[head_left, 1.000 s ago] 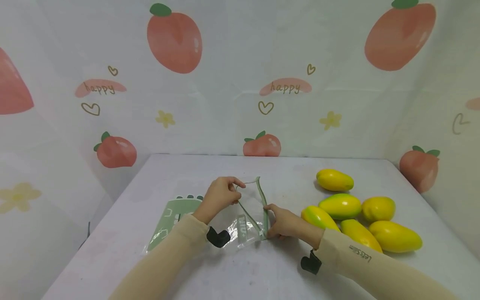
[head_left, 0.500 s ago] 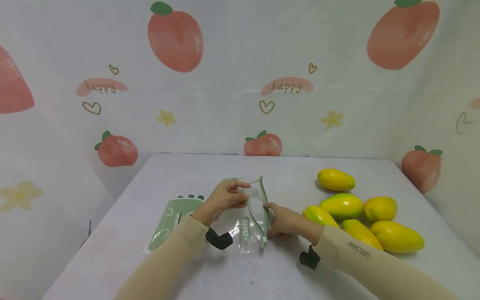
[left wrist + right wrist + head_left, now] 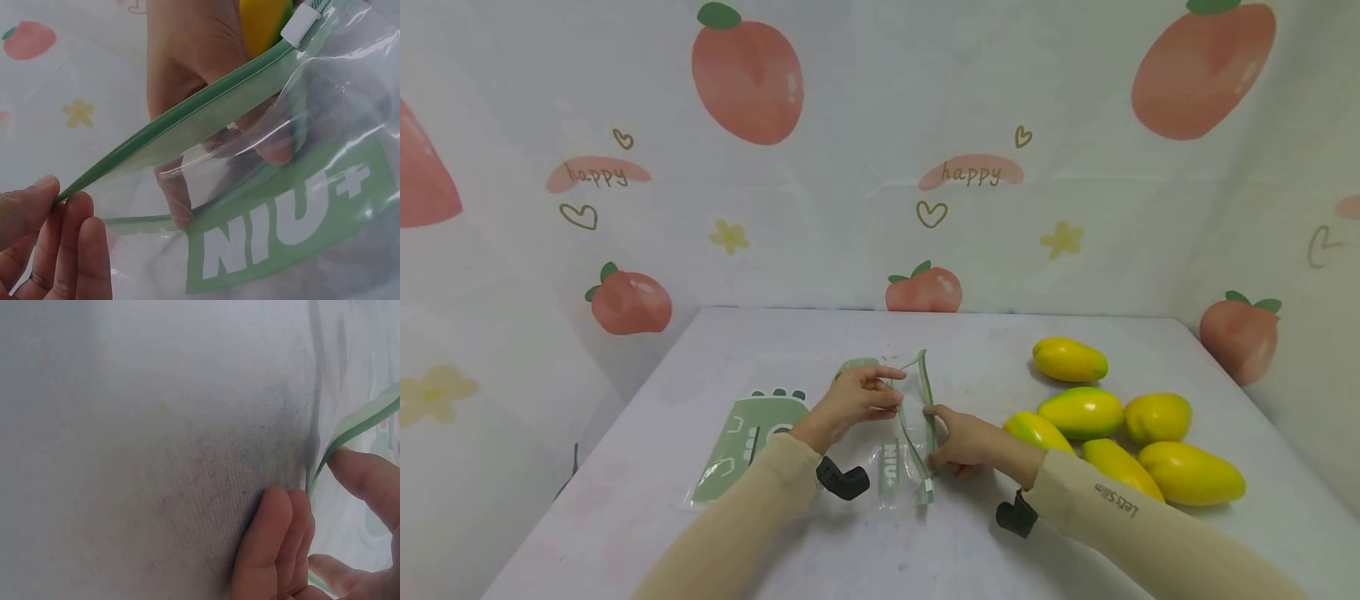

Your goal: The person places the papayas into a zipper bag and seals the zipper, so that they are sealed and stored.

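Note:
A clear zip bag [image 3: 889,465] with green edges and a "NIU+" label lies mid-table, its mouth toward the right and gaping. My left hand [image 3: 852,402] pinches one green edge between thumb and fingertips, lifting it. At the opposite edge, my right hand [image 3: 964,442] holds the strip between its digits, its other fingertips against the table. Some of those fingers [image 3: 177,200] show through the clear plastic in the left wrist view. A white slider [image 3: 301,26] sits at one end of the zip. Green printing [image 3: 733,442] shows farther left, partly hidden by my left arm.
Several yellow-green mangoes [image 3: 1081,412] lie on the right of the white table [image 3: 647,533], the closest beside my right wrist. A fruit-printed cloth [image 3: 820,225] hangs behind and at both sides.
My left hand has moved slightly right with its edge of the bag, bringing it nearer the other edge. The "NIU+" label shows more fully. My right hand has stayed nearly in place.

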A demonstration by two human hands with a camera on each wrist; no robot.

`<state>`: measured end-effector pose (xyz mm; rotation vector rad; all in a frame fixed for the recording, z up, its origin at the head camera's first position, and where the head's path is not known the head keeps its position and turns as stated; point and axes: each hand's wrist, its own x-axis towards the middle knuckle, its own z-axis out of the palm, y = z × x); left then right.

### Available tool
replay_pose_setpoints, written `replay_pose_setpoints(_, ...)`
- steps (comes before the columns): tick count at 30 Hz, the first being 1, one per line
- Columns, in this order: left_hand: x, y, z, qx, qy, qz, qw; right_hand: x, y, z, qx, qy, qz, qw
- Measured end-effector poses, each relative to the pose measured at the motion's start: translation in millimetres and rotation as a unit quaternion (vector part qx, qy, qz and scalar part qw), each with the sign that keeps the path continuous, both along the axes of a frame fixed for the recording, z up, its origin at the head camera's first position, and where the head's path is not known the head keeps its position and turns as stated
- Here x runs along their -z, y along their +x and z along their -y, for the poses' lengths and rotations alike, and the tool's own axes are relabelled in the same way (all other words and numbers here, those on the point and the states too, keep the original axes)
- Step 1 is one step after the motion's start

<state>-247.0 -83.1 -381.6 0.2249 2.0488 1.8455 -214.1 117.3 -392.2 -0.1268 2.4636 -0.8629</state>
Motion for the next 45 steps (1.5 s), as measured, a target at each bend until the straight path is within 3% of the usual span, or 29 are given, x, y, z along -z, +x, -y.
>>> replay_pose_setpoints(10, -5.6, 2.2, 0.7, -0.006, 0.021, 0.001, 0.9998, 1.7, -0.1, 1, 0.004, -0.002, -0.009, 0.9999)
replay_pose_setpoints(18, -27.3, 7.0, 5.2, 0.006, 0.041, -0.025, 0.9988, 1.1, -0.7, 1, 0.007, -0.006, -0.008, 0.9999)
replay_pose_setpoints(21, -30.2, 8.5, 3.1, 0.013, 0.039, -0.027, 0.9988, 1.4, -0.9, 0, 0.008, -0.011, -0.007, 0.9999)
replay_pose_setpoints(24, -25.0, 8.7, -0.8, 0.011, 0.03, -0.021, 0.9993, 0.7, -0.8, 0, 0.009, -0.017, -0.007, 0.9998)
replay_pose_setpoints(34, 13.0, 1.6, -15.2, -0.02, 0.006, -0.007, 0.9998, 0.1, -1.4, 0, 0.002, -0.015, -0.004, 0.9999)
replay_pose_setpoints(38, 19.2, -1.2, -19.2, -0.024, 0.005, -0.004, 0.9997, 1.4, -2.5, -1, 0.004, -0.018, -0.002, 0.9998)
replay_pose_setpoints(45, 19.6, -1.4, -23.1, -0.034, -0.005, -0.002, 0.9994, 1.5, -1.9, -3, 0.002, -0.024, -0.003, 0.9997)
